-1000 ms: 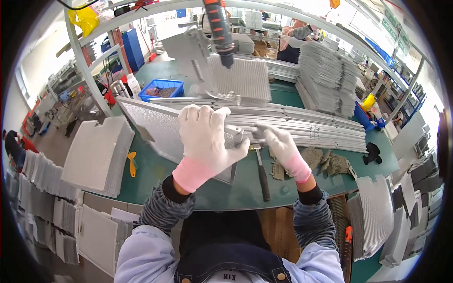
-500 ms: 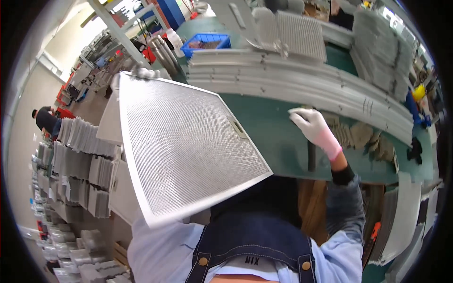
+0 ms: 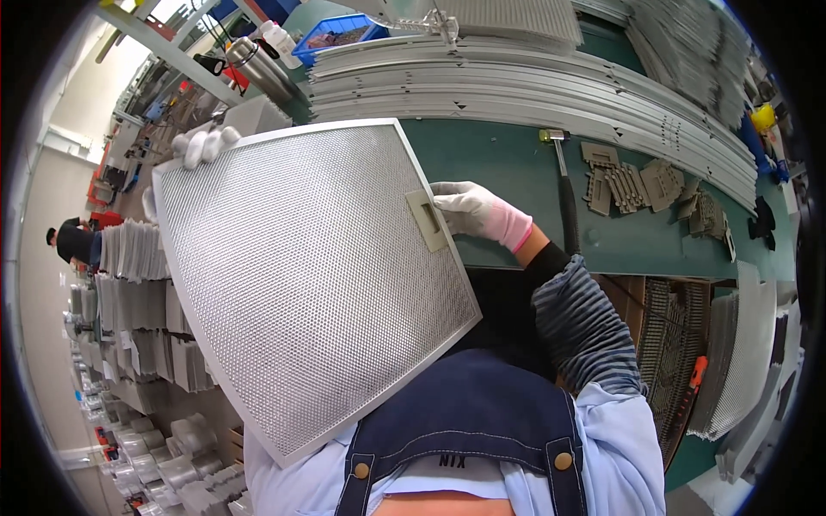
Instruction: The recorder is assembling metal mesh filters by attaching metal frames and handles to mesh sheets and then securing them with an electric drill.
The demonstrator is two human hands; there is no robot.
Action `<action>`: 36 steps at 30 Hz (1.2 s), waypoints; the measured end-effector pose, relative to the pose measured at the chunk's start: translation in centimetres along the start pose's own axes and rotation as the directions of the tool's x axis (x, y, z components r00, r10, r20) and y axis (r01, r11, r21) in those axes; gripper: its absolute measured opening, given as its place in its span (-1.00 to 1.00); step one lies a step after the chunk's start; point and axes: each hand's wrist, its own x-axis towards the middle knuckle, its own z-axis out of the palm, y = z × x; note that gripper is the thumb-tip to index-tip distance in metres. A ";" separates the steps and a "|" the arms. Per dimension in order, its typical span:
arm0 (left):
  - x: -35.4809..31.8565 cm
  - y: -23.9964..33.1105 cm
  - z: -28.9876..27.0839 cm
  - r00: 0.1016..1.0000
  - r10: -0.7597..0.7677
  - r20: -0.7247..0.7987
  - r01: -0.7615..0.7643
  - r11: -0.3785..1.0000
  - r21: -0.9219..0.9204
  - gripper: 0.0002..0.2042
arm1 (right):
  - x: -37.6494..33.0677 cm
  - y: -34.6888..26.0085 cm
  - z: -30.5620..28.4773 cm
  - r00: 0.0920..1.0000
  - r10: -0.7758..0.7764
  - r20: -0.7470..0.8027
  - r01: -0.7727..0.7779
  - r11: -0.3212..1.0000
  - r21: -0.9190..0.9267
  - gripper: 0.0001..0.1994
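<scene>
2 gloved hands hold one big mesh filter panel (image 3: 310, 284) up in front of our chest, tilted so that its far corner points away to our left and its near corner hangs over our blue apron. We see our left hand (image 3: 203, 146) only as white fingertips curled over the panel's far upper-left corner, so it is gripping that edge from behind. Our right hand (image 3: 471, 211) is closed on the panel's right edge, just beside the small rectangular latch tab (image 3: 427, 220) set into the mesh, with the thumb side touching the frame. The panel has a bright metal frame and a fine perforated face, and it hides most of our left arm.

Beyond the panel lies the green workbench (image 3: 508, 163). On it, just past our right hand, a hammer (image 3: 564, 185) lies with its head away from us and its dark handle toward us. To its right sits a loose group of small grey plastic clips (image 3: 641, 185). Along the far side of the bench runs a long stack of metal frame strips (image 3: 533, 86), and more mesh panels (image 3: 516, 17) rest behind them. A blue bin (image 3: 344, 30) and a steel flask (image 3: 258, 64) stand at the far left of the bench.

On our left, many finished filter panels are stacked on edge on the floor (image 3: 138, 327), and another person (image 3: 73, 241) in dark clothes stands well apart from us.
</scene>
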 end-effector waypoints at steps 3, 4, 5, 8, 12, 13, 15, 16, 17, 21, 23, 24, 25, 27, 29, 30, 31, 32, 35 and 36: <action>-1.1 -1.0 0.0 0.995 0.091 -0.034 -0.092 0.995 -0.028 -0.18 | -1.2 0.5 2.3 0.984 -0.175 0.014 0.176 0.984 -0.034 -0.46; -1.2 -1.4 0.4 0.991 0.118 -0.071 -0.120 0.992 -0.036 -0.19 | -1.6 0.1 3.2 0.982 -0.178 -0.068 0.170 0.979 -0.108 -0.52; -1.2 -1.5 0.6 0.990 0.116 -0.075 -0.119 0.992 -0.040 -0.19 | -1.8 0.1 3.5 0.982 -0.175 -0.073 0.167 0.980 -0.106 -0.52; -0.7 -0.7 1.5 0.975 0.122 -0.184 -0.131 0.991 -0.033 -0.23 | -2.3 -0.3 5.0 0.974 -0.195 -0.114 0.177 0.973 -0.150 -0.59; 0.3 -3.2 -1.9 0.985 0.164 -0.052 -0.171 0.965 -0.198 -0.35 | -3.6 -0.8 6.3 0.904 -0.287 -0.316 0.148 0.905 -0.399 -0.66; 0.6 -3.1 -2.3 0.980 0.188 0.061 -0.168 0.955 -0.243 -0.38 | -3.8 -1.0 6.8 0.878 -0.318 -0.358 0.113 0.864 -0.491 -0.67; 1.5 0.3 0.1 0.985 0.155 0.080 -0.148 0.985 -0.094 -0.40 | -3.0 -1.5 6.6 0.925 -0.289 -0.246 0.154 0.879 -0.451 -0.63; 1.6 -0.2 0.0 0.989 0.129 0.069 -0.128 0.992 -0.017 -0.43 | -2.6 -1.7 5.1 0.943 -0.262 -0.207 0.143 0.877 -0.460 -0.57; 2.0 -0.4 -0.1 0.987 0.143 0.070 -0.141 0.990 -0.028 -0.43 | -2.5 -2.0 4.0 0.958 -0.235 -0.164 0.134 0.873 -0.470 -0.51; 5.5 3.1 4.0 0.989 0.146 0.001 -0.146 0.988 0.043 -0.46 | -2.6 -4.8 1.4 0.787 -0.561 -0.257 0.060 0.484 -0.873 -0.43; 8.2 5.4 7.3 0.985 0.164 0.060 -0.174 0.947 0.269 -0.50 | -3.9 -6.9 -1.2 0.700 -0.694 -0.168 -0.070 0.168 -0.983 -0.49; 9.0 5.4 7.9 0.982 0.171 0.075 -0.187 0.918 0.350 -0.52 | -5.1 -7.7 -2.5 0.675 -0.716 -0.179 -0.163 0.092 -0.982 -0.51; 9.9 5.0 8.5 0.980 0.178 0.090 -0.200 0.882 0.427 -0.54 | -6.3 -8.6 -3.6 0.647 -0.739 -0.186 -0.257 0.018 -0.966 -0.54; 9.6 0.8 18.7 0.837 0.529 -0.137 -0.154 0.469 0.870 -0.68 | -6.0 -10.0 -3.8 0.613 -0.748 -0.254 -0.422 -0.038 -0.906 -0.56; 9.3 -5.1 18.0 0.902 0.422 0.089 -0.249 0.340 0.907 -0.77 | -7.0 -10.5 -5.7 0.547 -0.725 -0.418 -0.661 -0.068 -0.748 -0.59; 9.5 -6.7 18.6 0.905 0.342 0.253 -0.287 0.051 0.957 -0.69 | -6.9 -10.4 -5.8 0.529 -0.719 -0.450 -0.712 -0.088 -0.697 -0.61; 9.6 -8.8 18.7 0.897 0.224 0.380 -0.330 -0.230 0.915 -0.59 | -6.7 -9.9 -6.4 0.499 -0.715 -0.490 -0.768 -0.102 -0.633 -0.64; 9.7 -11.0 18.5 0.894 0.210 0.396 -0.342 -0.252 0.906 -0.59 | -6.4 -9.7 -7.2 0.486 -0.679 -0.550 -0.790 -0.073 -0.608 -0.66; 7.7 -17.3 15.5 0.866 0.215 0.452 -0.354 -0.376 0.856 -0.52 | -5.2 -7.5 -9.2 0.469 -0.656 -0.592 -0.804 -0.041 -0.593 -0.72; 8.2 -17.2 15.5 0.853 0.225 0.471 -0.373 -0.370 0.851 -0.52 | -5.1 -7.4 -9.9 0.451 -0.658 -0.604 -0.794 0.013 -0.608 -0.74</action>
